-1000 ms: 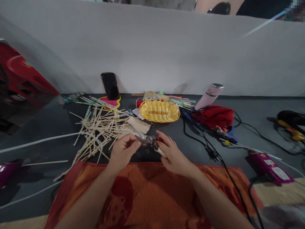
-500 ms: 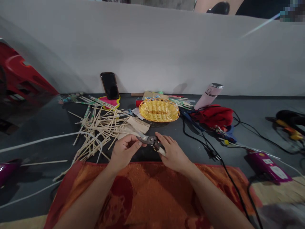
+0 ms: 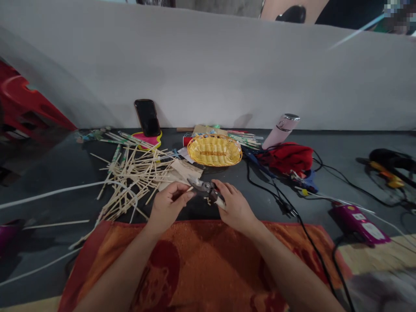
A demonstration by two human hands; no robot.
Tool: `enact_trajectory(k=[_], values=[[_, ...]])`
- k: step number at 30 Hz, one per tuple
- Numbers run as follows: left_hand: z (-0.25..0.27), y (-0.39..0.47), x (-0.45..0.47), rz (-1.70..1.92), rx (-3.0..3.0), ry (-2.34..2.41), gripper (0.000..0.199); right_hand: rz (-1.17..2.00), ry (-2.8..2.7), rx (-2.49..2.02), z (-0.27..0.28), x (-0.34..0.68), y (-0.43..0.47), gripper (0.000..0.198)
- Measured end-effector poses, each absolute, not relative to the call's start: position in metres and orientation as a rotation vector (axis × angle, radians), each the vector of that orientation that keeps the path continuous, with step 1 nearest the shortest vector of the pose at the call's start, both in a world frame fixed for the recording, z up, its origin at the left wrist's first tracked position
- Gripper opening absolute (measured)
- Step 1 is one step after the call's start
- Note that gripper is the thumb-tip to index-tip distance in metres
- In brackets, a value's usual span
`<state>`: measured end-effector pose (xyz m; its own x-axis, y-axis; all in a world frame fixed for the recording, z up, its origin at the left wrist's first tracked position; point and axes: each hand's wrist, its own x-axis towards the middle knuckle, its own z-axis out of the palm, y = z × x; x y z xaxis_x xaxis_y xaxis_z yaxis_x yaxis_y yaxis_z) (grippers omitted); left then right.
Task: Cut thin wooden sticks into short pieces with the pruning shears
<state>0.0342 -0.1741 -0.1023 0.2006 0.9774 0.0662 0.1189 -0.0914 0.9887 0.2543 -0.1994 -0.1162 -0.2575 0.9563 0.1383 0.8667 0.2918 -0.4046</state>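
My right hand (image 3: 234,203) is closed around the pale handle of a pair of pruning shears (image 3: 205,187), whose dark blades point to the left. Between thumb and forefinger, my left hand (image 3: 169,204) pinches a short wooden stick (image 3: 190,189), its tip close to the blades. Most of the stick is hidden by my fingers. Beyond my left hand lie a scrap of tan cardboard (image 3: 186,169) and a loose heap of thin wooden sticks (image 3: 133,177).
A yellow woven basket (image 3: 215,151) stands behind the shears. A phone (image 3: 147,118) leans near the wall. To the right are a pink bottle (image 3: 281,131), a red cloth (image 3: 290,157), black cables and a purple power strip (image 3: 360,223). An orange towel (image 3: 208,260) lies beneath my forearms.
The shears' blades have shifted slightly away from my left fingertips, and the stick's tip now shows more plainly. The whole view has slid a little to the left.
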Motion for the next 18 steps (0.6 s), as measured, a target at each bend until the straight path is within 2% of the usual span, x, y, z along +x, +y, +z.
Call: enact_trajectory(k=[4,8,18], values=[[-0.104,-0.173,0.031,1.055,1.551,1.124,0.012,0.373,-2.225,-1.622,-0.117,0.258,-0.197,0.074],[-0.098,-0.172,0.026,0.974,1.624,1.078,0.017,0.379,-2.256,-1.578,-0.118,0.261,-0.196,0.075],[-0.099,-0.172,0.026,0.950,1.505,1.070,0.021,0.374,-2.226,-1.569,-0.116,0.257,-0.199,0.068]])
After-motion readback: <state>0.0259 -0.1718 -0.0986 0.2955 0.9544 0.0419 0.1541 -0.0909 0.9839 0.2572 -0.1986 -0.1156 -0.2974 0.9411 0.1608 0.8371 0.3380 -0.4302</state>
